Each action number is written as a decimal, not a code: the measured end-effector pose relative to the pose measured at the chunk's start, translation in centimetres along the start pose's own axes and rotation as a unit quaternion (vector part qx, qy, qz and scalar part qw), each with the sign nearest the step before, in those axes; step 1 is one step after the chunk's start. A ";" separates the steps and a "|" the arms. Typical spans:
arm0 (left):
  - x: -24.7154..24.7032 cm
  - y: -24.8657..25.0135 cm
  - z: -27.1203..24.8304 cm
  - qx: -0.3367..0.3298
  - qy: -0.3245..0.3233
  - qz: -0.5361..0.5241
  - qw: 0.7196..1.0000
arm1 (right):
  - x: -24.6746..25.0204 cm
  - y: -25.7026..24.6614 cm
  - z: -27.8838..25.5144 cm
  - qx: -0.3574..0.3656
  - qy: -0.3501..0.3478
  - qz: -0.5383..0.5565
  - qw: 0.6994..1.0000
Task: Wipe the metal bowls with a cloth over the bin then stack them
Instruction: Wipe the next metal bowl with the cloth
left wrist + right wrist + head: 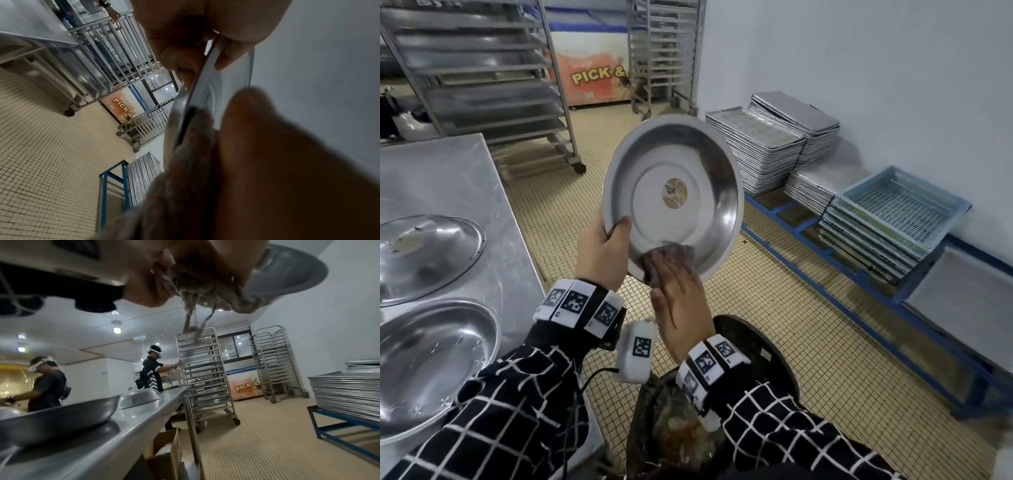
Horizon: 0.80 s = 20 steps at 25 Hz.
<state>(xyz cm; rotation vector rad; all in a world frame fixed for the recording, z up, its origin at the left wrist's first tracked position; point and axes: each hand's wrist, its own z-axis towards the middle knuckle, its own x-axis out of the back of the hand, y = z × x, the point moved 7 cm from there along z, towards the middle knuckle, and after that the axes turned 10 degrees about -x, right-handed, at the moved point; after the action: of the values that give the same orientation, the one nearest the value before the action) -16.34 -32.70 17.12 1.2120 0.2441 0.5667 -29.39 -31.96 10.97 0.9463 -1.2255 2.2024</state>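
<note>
I am holding the bowl (673, 197) tilted up on edge above the bin (753, 346), its hollow facing me, a round sticker (674, 193) sitting at its centre; the print on that sticker is too small for me to read. My left hand (602, 251) is clamping the bowl's lower left rim, thumb lying inside, the other fingers hidden behind the metal. My right hand (681, 298) is pressing the cloth (669, 257) against the bowl's lower inner wall; its palm is facing away from me and its fingertips are buried in the cloth, so I am seeing a curl round the wad only in the right wrist view, where frayed strands are hanging down from the cloth (207, 293). The left wrist view is mostly blurred skin, with the bowl's rim (197, 97) showing edge-on as a thin sliver. My sleeves and wrist bands are covering much of the bin, and its contents are reading only as a dark brownish mass. To my left, two more bowls are lying on the table (476, 178), one upturned (424, 253), one hollow-up (428, 370) and cut off by the frame edge.
</note>
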 end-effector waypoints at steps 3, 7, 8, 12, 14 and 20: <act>0.4 0.0 0.0 0.006 -0.005 -0.005 1.000 | 0.8 5.3 1.3 -0.041 -0.006 -0.091 0.995; -0.1 -0.8 -1.3 0.047 -0.029 -0.023 0.998 | 3.0 10.8 3.5 -0.108 0.001 -0.079 0.991; -0.3 -1.2 -1.8 0.062 -0.034 -0.028 0.997 | 4.1 11.0 4.1 -0.130 0.012 -0.019 0.991; -0.6 -2.5 -3.3 0.106 -0.064 -0.031 0.992 | 8.7 11.6 5.3 -0.239 0.074 0.099 0.963; -0.3 -3.1 -3.0 0.123 -0.071 -0.040 0.989 | 9.3 12.4 5.5 -0.273 0.070 0.141 0.949; 0.4 -3.8 -1.8 0.060 -0.058 -0.044 0.996 | 7.4 14.3 3.5 -0.364 0.086 0.192 0.907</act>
<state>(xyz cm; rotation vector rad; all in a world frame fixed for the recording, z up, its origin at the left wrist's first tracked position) -15.75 -31.93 13.03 1.3385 0.2346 0.4086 -42.49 -41.80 9.82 0.2112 -2.0543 1.7612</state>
